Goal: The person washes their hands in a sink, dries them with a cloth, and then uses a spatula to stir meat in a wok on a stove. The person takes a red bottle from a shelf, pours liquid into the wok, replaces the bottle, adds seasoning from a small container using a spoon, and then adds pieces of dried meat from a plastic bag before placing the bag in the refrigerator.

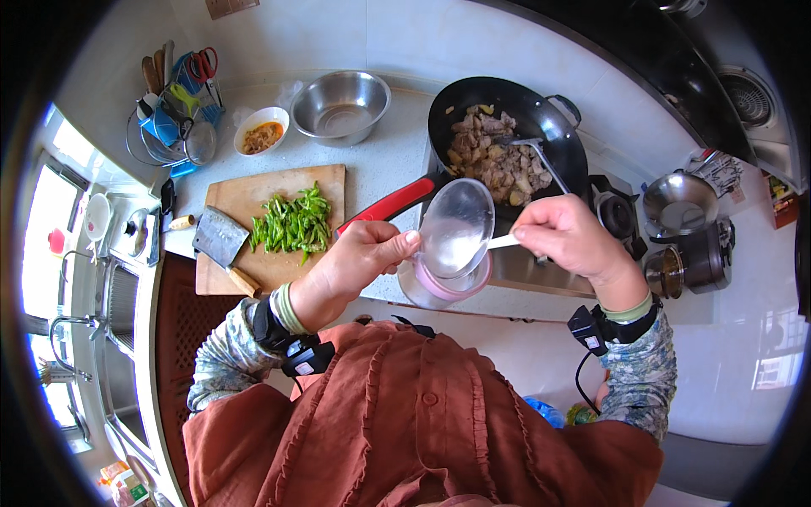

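My left hand (367,253) grips the edge of a small translucent plastic bowl (457,222), tilted over a clear jar with a pink rim (453,288). Between the thumb and fingers of my right hand (564,237) is a white handle (504,241), probably a small spoon's; its far end is hidden by the bowl. Just beyond, a black wok (557,139) with a red handle (393,204) holds pieces of meat (500,165), and a metal spatula (552,166) rests in it. Cut green peppers (294,222) lie on a wooden cutting board (222,190), beside a cleaver (220,236).
A steel basin (342,108) and a white bowl of reddish food (261,131) stand at the back. Knives and red scissors (203,64) fill a rack in the left corner. On the right are a gas burner (616,214), a steel pan (681,204) and a dark pot (706,260).
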Tool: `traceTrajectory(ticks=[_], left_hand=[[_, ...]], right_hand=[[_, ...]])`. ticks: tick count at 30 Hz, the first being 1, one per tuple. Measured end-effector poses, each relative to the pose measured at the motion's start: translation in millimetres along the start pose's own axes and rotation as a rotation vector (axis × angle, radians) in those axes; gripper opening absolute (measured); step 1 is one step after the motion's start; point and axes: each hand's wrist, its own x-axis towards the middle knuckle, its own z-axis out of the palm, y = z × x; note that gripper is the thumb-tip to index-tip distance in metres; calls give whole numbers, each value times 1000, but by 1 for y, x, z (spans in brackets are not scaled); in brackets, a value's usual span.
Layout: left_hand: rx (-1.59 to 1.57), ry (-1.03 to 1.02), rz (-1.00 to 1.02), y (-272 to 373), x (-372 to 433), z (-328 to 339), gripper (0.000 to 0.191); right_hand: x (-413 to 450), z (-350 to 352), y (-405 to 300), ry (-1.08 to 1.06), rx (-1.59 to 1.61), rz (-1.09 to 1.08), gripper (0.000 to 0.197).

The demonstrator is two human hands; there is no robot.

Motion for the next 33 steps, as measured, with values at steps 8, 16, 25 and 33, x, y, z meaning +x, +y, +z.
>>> traceTrajectory(ticks=[8, 16, 25, 33], left_hand=[[96, -30, 45, -7, 10, 7, 39], [123, -49, 37, -3, 11, 10, 40], [95, -21, 57, -6, 12, 10, 44], [21, -18, 6, -9, -4, 1, 35]], right_hand=[[7, 42, 8, -22, -297, -202, 13], [9, 53, 33, -16, -229, -269, 14], [1, 18, 39, -64, 112, 40, 14], [11, -42, 55, 197, 522, 188, 11]])
